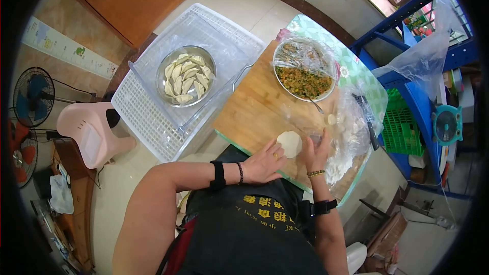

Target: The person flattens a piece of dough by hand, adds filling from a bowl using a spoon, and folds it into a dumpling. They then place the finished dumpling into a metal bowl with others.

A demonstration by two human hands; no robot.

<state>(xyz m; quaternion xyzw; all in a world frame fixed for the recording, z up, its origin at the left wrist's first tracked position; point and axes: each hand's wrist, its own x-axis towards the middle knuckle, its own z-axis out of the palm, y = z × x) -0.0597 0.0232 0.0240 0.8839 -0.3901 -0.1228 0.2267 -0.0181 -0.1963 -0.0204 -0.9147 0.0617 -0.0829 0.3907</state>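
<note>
A round flat piece of white dough [290, 143] lies on the wooden board [254, 107] near its front edge. My left hand [265, 163] rests on the board just left of the dough, its fingertips touching the dough's edge. My right hand [318, 154] is at the dough's right side, fingers apart, nothing held in it. A small dough ball [331, 119] sits further back. A metal bowl of chopped filling [304, 79] with a spoon [316, 105] stands at the board's far end.
A metal bowl of folded dumplings [186, 76] sits in a white plastic tray [147, 117] left of the board. A plastic sheet with flour [346, 147] covers the board's right side, and a dark-handled knife [369, 119] lies there. A pink stool [89, 132] and fans [30, 97] stand at left, blue shelving [423, 107] at right.
</note>
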